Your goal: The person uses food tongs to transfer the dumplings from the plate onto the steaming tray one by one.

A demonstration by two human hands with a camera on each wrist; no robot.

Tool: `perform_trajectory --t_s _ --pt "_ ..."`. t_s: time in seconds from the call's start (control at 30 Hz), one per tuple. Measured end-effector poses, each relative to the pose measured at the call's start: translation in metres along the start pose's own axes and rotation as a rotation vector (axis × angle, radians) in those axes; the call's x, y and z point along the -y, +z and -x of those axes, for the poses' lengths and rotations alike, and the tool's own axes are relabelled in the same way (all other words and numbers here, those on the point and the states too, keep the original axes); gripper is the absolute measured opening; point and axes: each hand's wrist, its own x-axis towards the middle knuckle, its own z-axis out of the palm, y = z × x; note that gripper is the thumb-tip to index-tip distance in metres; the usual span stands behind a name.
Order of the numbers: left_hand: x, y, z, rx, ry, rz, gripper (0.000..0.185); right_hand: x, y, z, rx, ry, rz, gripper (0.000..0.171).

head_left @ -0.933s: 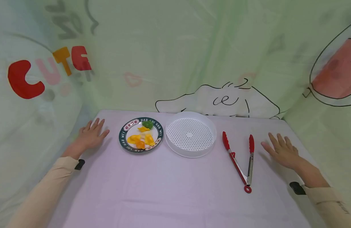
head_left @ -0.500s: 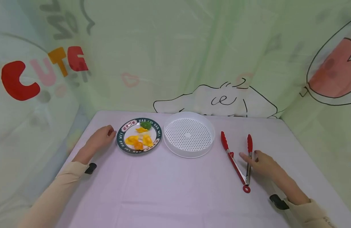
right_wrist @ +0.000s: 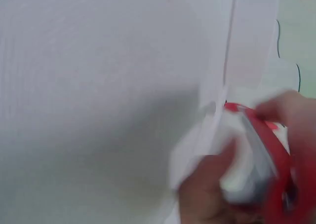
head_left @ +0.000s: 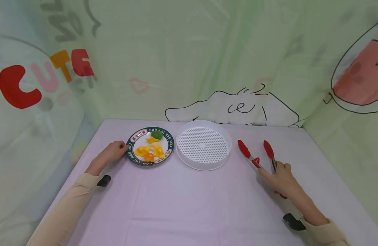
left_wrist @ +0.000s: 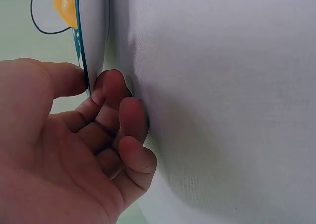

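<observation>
While our right hand (head_left: 279,177) grips the red-tipped tongs (head_left: 259,154) near the tabletop's (head_left: 182,201) right side, their tips spread apart and pointing away from us, our left hand (head_left: 112,153) pinches the rim of the dumpling plate (head_left: 150,150), thumb on top and fingers curled under. Between plate and tongs sits a white perforated steamer tray (head_left: 203,145), just beside the plate.

A lilac-clothed table (head_left: 182,205) stands before pale green cartoon-printed curtains (head_left: 189,58).

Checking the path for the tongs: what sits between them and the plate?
The white perforated tray, seen in the head view, between the tongs and plate.
</observation>
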Motion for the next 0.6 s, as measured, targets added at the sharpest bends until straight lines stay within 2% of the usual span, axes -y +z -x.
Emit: perform_trajectory --t_s 0.17,0.37,0.43,0.6 --pt "-0.001 0.001 0.001 0.007 -0.019 0.009 0.032 0.006 -0.004 -0.002 -0.077 -0.083 -0.04 0.089" --pt "-0.001 0.0 0.001 0.007 -0.027 0.013 0.032 0.039 -0.006 -0.004 -0.143 -0.2 -0.045 0.073" --pt "0.0 0.0 0.001 0.008 -0.028 0.017 0.032 0.052 -0.007 -0.004 -0.139 -0.224 -0.041 0.074" --pt "-0.002 0.001 0.0 0.013 -0.033 0.024 0.031 0.077 -0.003 -0.004 -0.105 -0.24 -0.026 0.088"
